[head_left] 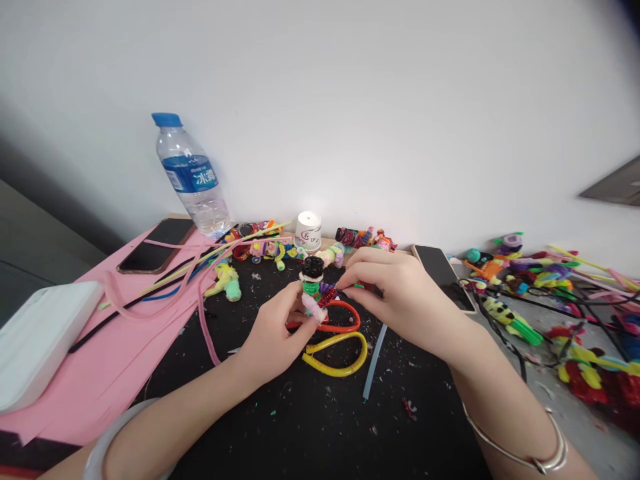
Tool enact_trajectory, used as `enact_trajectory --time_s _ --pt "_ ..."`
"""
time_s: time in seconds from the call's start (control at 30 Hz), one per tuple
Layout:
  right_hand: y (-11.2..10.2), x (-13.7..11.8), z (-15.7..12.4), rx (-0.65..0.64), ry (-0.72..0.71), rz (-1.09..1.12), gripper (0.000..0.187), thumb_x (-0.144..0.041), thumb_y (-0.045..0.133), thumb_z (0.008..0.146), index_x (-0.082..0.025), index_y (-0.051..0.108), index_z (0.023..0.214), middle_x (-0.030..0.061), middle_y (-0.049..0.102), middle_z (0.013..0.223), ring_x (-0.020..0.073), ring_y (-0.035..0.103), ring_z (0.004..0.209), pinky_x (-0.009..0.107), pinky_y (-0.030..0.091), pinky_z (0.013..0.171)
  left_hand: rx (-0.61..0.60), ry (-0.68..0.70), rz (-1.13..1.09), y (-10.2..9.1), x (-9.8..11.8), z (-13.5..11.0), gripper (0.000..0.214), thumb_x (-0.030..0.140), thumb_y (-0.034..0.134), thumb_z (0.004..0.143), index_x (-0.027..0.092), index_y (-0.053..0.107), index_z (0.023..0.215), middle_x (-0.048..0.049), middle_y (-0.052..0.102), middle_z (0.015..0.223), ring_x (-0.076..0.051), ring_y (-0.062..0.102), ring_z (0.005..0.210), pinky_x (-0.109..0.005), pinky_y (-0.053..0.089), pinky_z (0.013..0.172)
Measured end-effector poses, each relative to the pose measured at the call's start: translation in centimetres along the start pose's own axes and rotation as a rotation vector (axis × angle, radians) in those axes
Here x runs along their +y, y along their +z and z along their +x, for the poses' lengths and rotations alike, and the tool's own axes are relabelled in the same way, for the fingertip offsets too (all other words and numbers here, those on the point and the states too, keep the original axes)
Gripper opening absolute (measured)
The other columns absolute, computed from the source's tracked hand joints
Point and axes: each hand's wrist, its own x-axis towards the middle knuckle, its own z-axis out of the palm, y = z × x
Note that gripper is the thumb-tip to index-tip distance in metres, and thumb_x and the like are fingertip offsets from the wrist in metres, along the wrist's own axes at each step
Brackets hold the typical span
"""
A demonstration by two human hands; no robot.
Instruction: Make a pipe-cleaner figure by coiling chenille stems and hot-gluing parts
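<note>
My left hand (273,337) pinches a small pipe-cleaner figure (314,287) with a black head, green neck and pink and red body, held upright above the black mat (300,413). My right hand (395,293) is closed in a pinch at the figure's right side, on its red and purple part. Just beneath the hands lie a red pipe-cleaner loop (345,320) and a yellow pipe-cleaner loop (340,357). A pale blue strip (374,363) lies to the right of them.
A water bottle (193,177), a small white cup (308,231) and several finished figures stand along the wall. Two phones (155,245) (444,275) lie flat. Pink paper (100,360) and a white box (40,337) are at left. Heaped pipe cleaners (560,280) fill the right.
</note>
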Motion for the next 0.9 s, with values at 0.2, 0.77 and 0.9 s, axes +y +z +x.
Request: enact_trajectory --time_s 0.2,0.77,0.9 --pt "0.47 0.04 -0.03 0.005 -0.038 0.044 0.016 -0.008 0.050 0.088 -0.015 0.064 0.082 0.0059 0.062 0.089 0.0156 0.058 0.081 0.029 0.048 0.073 0.001 0.015 0.016 -0.05 -0.20 -0.02 0.020 0.025 0.059 0.082 0.018 0.052 0.099 -0.0013 0.060 0.085 -0.015 0.060 0.079 -0.025 0.051 0.073" --pt "0.47 -0.74 0.05 -0.086 -0.066 -0.054 0.020 -0.009 0.045 0.091 -0.015 0.063 0.087 0.0090 0.060 0.091 0.0180 0.057 0.085 0.029 0.046 0.070 -0.017 0.007 0.034 -0.04 -0.52 0.02 0.013 0.023 0.058 0.083 0.019 0.049 0.092 0.0014 0.057 0.081 -0.011 0.058 0.072 -0.019 0.049 0.064" --pt "0.97 -0.41 0.15 -0.068 -0.054 -0.076 0.017 -0.011 0.047 0.090 -0.016 0.063 0.090 0.0087 0.060 0.093 0.0181 0.058 0.086 0.029 0.046 0.072 -0.017 -0.020 -0.050 0.05 -0.63 0.39 0.012 0.023 0.056 0.084 0.019 0.050 0.094 0.0010 0.058 0.086 -0.012 0.059 0.075 -0.021 0.051 0.066"
